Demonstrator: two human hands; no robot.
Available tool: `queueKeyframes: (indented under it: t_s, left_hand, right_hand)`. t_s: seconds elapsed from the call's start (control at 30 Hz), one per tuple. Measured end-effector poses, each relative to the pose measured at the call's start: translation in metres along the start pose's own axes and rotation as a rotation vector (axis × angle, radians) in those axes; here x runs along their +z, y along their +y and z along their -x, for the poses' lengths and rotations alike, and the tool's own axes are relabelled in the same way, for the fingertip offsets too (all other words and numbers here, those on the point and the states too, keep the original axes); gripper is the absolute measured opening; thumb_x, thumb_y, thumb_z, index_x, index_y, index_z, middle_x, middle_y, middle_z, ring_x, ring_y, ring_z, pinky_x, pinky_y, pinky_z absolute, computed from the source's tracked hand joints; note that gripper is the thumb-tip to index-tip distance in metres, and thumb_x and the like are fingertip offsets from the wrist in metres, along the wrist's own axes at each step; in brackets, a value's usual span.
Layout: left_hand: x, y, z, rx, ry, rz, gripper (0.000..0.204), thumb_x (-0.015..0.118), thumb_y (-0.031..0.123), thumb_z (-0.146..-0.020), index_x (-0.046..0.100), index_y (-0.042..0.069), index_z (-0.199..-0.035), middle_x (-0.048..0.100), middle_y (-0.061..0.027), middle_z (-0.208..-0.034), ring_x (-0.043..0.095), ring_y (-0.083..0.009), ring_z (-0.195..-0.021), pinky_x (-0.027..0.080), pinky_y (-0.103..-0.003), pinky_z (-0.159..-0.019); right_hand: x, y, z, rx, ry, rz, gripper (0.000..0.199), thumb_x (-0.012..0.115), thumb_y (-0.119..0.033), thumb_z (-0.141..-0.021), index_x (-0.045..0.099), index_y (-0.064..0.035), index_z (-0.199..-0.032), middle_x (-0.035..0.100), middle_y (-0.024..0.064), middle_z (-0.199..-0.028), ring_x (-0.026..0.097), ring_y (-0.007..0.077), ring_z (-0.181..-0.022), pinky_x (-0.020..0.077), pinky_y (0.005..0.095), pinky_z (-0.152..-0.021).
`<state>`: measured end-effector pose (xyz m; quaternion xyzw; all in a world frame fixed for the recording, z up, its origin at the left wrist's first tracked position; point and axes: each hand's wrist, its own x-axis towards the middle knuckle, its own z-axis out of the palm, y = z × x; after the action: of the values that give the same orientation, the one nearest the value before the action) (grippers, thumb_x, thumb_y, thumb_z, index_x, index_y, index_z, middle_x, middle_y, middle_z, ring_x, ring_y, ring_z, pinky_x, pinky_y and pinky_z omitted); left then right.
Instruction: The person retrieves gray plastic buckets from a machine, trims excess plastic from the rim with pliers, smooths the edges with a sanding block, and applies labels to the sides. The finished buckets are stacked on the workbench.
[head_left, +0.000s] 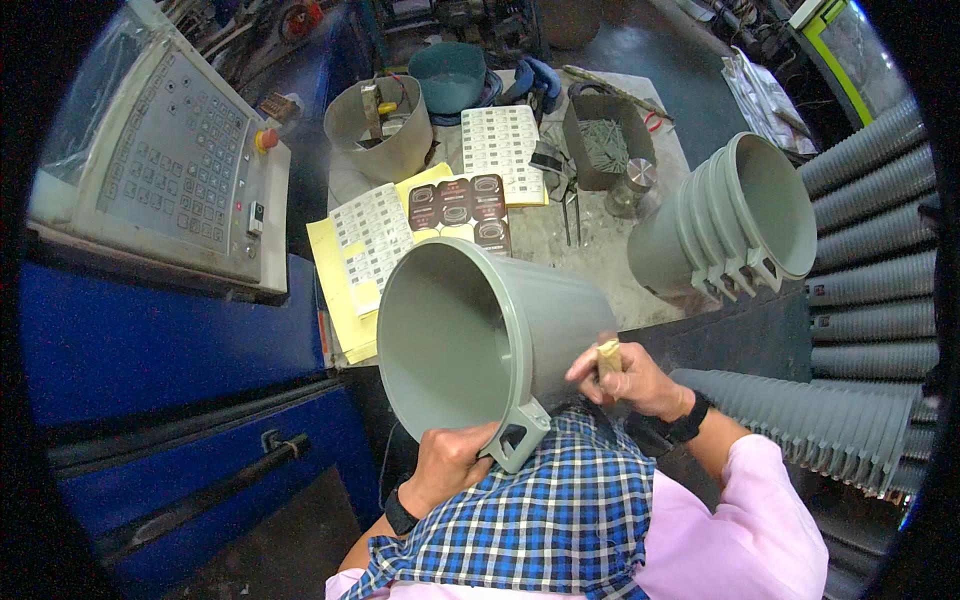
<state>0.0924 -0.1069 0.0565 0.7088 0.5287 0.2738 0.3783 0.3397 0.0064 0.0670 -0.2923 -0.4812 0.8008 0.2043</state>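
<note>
A large grey plastic bucket (pixel 572 300) lies tilted on its side in front of me, its mouth turned to the left. My left hand (pixel 452 462) is closed on the bucket's handle lug at the lower rim. Beside the bucket's outer wall, my right hand (pixel 642 382) is closed around a small tool with a pale yellow handle (pixel 608 356). The tool's working end is hidden, so its kind cannot be told. A blue checked apron (pixel 530 510) lies under the bucket and both hands.
Sticker sheets (pixel 372 240) and a dark printed sheet (pixel 460 212) lie on the table (pixel 590 265). Nested grey buckets (pixel 690 225) stand at right, with more stacks (pixel 870 340) beyond. A bin of grey pieces (pixel 605 140) sits behind. A control panel (pixel 170 160) stands left.
</note>
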Motion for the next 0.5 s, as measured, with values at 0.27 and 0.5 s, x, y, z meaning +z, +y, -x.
queueKeyframes:
  t_s: [0.27,0.5]
  left_hand:
    - [0.002,0.006,-0.006,-0.040,-0.036,0.011,0.040,0.063,0.001,-0.063,0.066,0.012,-0.101,0.065,-0.0110,-0.075,0.063,-0.0275,-0.062,0.050,-0.034,-0.054]
    - [0.003,0.007,-0.008,-0.009,-0.037,0.016,0.044,0.062,0.000,-0.063,0.065,0.013,-0.105,0.066,-0.0109,-0.083,0.063,-0.0274,-0.065,0.051,-0.033,-0.057]
  right_hand:
    - [0.025,-0.031,-0.007,-0.128,-0.049,0.412,0.018,0.067,-0.014,-0.081,0.065,0.0003,-0.091,0.060,0.0037,-0.077,0.056,0.0091,-0.074,0.0441,0.0242,-0.066]
    - [0.024,-0.039,-0.008,-0.130,-0.090,0.502,0.016,0.066,-0.014,-0.081,0.065,-0.0004,-0.090,0.062,0.0052,-0.079,0.057,0.0109,-0.073,0.0451,0.0255,-0.066]
